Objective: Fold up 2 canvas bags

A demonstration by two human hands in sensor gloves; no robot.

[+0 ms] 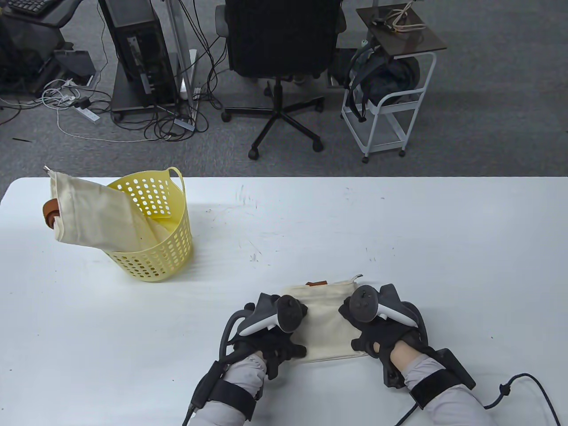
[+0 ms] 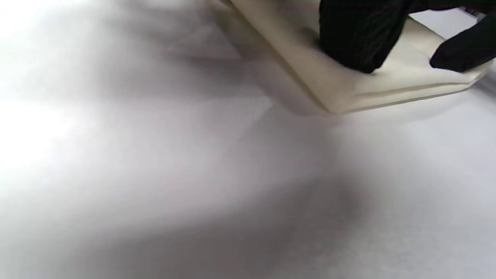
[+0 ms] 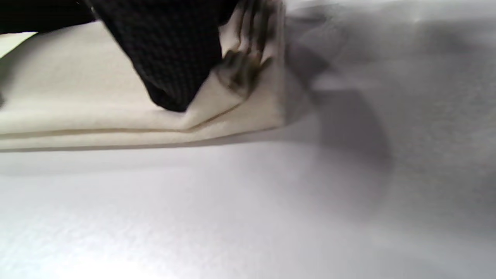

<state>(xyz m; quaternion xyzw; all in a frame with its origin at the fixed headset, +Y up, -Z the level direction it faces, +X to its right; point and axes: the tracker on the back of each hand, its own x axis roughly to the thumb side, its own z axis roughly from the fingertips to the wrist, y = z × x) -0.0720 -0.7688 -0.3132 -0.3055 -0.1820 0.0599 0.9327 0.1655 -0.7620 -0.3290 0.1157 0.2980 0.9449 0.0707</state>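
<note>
Right now, the left hand [image 1: 266,330] and the right hand [image 1: 377,328] are pressing flat on the folded bag [image 1: 326,324], gripping nothing. If they are lifting too soon, the folds may be springing open. Far left of that bag, the second bag [image 1: 93,219] is hanging from the one yellow basket [image 1: 166,253] on the surface [image 1: 399,230]. Two bags, two hands.

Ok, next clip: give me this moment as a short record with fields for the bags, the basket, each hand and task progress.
bag on table: folded canvas bag, flat near the front edge of the table
second bag: unfolded canvas bag, draped over the rim of the yellow basket
left hand: left hand presses the folded bag's left side
right hand: right hand presses its right side
progress: one bag folded in layers, the other not yet started
</note>
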